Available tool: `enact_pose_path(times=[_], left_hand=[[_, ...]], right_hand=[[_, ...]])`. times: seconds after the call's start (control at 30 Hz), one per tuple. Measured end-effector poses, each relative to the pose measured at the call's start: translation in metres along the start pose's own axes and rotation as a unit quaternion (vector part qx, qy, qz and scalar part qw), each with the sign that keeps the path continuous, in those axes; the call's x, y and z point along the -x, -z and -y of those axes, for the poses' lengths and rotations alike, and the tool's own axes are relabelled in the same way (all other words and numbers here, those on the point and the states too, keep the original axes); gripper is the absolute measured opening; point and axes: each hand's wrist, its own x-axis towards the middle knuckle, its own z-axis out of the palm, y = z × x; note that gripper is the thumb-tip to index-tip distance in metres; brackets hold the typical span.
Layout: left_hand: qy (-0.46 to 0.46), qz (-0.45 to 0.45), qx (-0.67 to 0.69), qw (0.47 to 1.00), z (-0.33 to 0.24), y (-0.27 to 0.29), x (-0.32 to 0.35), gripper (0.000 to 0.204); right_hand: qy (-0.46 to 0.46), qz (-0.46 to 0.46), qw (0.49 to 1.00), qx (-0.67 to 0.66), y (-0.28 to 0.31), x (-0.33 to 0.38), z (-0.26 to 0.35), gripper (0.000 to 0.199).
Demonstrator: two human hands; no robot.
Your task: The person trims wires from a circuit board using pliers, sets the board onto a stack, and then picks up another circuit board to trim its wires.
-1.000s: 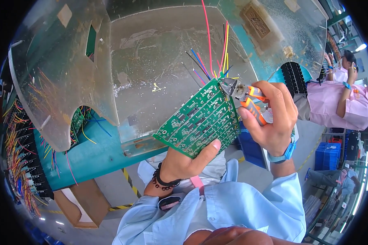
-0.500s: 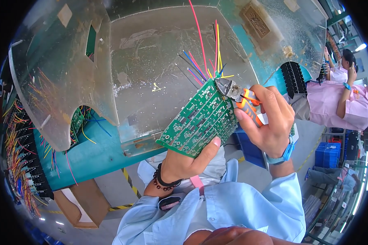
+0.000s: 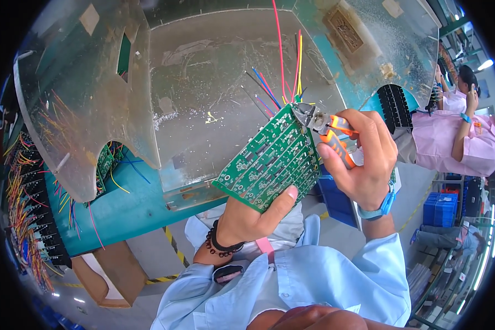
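Green rectangular printed circuit board (image 3: pixel 272 159), solder side up and tilted, held in the air above the lap and in front of a teal workbench (image 3: pixel 121 203); its lower corner is pinched by the left hand (image 3: pixel 247 220), thumb across the board face, fingers behind it out of sight. Coloured insulated wires (image 3: pixel 283 71), red, yellow, blue and dark, rise from the board's upper edge. Small orange-handled side cutters (image 3: pixel 327 129) are gripped in the right hand (image 3: pixel 363 159), fingers wrapped round both handles; the metal nose touches the board's top corner, at the foot of the wires. Whether the blades are closed cannot be told at this size. Step in hand, by judgement: trimming protruding leads or wire ends along the upper edge of the board. Next move, by judgement, calls for a steady left-hand hold, the blades set flush to the solder side, and care that the long wires stay out of the cut. Also present: scratched clear plastic shield (image 3: pixel 203 99) over the bench, strewn with fine clippings; a rack of wired boards (image 3: pixel 30 220) at far left; a cardboard box (image 3: pixel 107 272) on the floor; a co-worker in a pink smock (image 3: pixel 451 137) at far right.
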Motion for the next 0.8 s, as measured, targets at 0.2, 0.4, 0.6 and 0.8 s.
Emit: enact_pose_path(times=[0.2, 0.4, 0.6, 0.8], left_hand=[[-0.066, 0.057, -0.099, 0.991, 0.003, 0.01, -0.005, 0.032], [-0.006, 0.043, -0.011, 0.999, 0.003, 0.007, -0.003, 0.032], [0.029, 0.105, 0.042, 0.993, 0.002, 0.017, -0.006, 0.032], [0.111, 0.201, 0.096, 0.968, -0.004, 0.041, -0.011, 0.035]], right_hand=[[-0.018, 0.002, 1.0, 0.001, 0.002, -0.001, 0.003, 0.045], [-0.006, 0.008, 1.0, 0.007, 0.002, -0.001, 0.003, 0.044], [-0.018, 0.017, 1.0, -0.007, 0.003, 0.001, 0.001, 0.045], [0.084, 0.03, 0.995, 0.047, 0.023, -0.006, -0.017, 0.054]])
